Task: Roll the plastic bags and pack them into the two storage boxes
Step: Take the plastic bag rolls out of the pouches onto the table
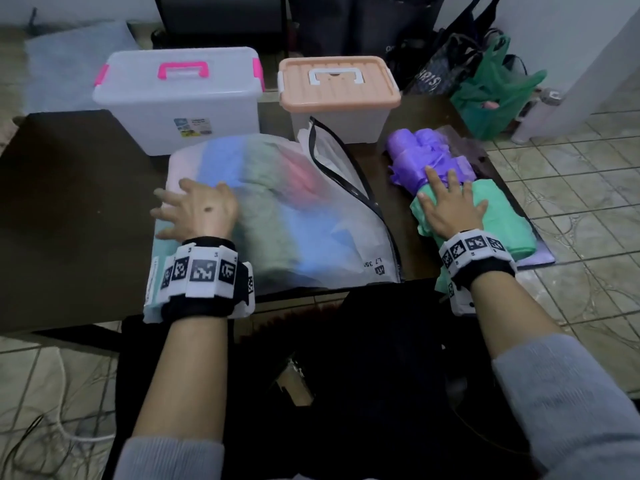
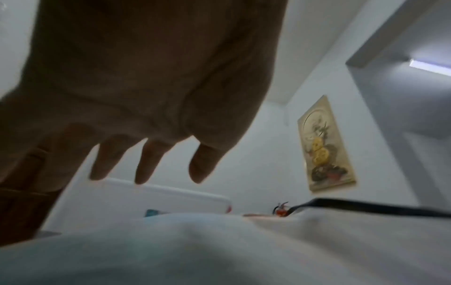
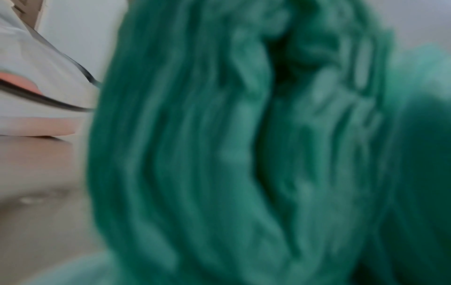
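A dark tabletop (image 1: 69, 209) carries everything. At its far edge stand two lidded storage boxes: a clear box (image 1: 180, 102) with pink handle and latches on the left, and just right of it a box with a peach lid (image 1: 337, 86) and white handle. In front of them lies a large translucent zip bag (image 1: 294, 216) holding coloured bags, its near edge at the tabletop's front edge. To its right, near the right edge, lie a purple bundle (image 1: 426, 150) and, touching it on the near side, a green bundle (image 1: 498, 223). Tiled floor (image 1: 571, 202) surrounds the tabletop.
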The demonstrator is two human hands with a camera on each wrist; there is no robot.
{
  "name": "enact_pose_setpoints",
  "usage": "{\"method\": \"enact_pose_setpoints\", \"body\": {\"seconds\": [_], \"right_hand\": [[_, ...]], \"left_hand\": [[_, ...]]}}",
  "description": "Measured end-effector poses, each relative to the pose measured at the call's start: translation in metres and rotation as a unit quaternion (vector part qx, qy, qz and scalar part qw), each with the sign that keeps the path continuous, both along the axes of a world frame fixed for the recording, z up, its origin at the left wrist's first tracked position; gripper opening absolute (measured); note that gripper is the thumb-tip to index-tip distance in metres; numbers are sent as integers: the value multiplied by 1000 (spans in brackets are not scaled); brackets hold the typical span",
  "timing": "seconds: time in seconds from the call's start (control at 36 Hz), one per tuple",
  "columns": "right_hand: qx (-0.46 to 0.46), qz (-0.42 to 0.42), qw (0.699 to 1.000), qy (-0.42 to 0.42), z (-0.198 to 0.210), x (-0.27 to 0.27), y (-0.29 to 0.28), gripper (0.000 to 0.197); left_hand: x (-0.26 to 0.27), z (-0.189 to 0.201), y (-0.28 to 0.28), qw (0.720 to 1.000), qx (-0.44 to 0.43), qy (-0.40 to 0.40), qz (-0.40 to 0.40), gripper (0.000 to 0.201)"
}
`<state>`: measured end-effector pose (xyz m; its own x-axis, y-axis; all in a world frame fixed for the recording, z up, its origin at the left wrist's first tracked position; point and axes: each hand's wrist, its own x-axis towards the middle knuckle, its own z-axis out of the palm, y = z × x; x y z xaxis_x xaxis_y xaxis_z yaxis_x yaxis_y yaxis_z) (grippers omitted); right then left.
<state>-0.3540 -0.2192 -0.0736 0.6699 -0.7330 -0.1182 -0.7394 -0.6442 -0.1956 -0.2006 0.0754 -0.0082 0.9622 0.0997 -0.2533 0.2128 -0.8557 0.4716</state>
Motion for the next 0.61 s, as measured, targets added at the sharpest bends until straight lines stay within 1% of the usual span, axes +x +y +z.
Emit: {"method": "enact_pose_setpoints", "body": {"seconds": [0.06,0.11,0.17,0.36,0.44,0.53,0.56,0.61], "right_hand": [[0,0,1000,-1,0,0,1,53],[0,-1,1000,-3,0,0,1,53],[-1,-2,1000,-4,-1,1,0,53],[0,-6,1000,-4,-2,2,0,53],[3,-6,1000,-3,-2,2,0,53],[3,-5,1000,-4,-2,2,-1,53],[2,-3,1000,-4,-3,2,0,53],[2,-2,1000,-4,-3,2,0,53]], "left_hand": [[6,-12,1,998,6,61,8,63],[4,-21,-3,996,30,85,-16,65],[-3,-25,-11,995,45,84,-38,66],[-19,-30,-26,994,42,66,-75,68],[-18,-28,-21,992,25,65,-106,67],[0,-27,-1,986,-10,53,-156,59],[9,-24,7,986,-32,50,-155,57],[28,-19,21,990,-82,31,-106,53]]}}
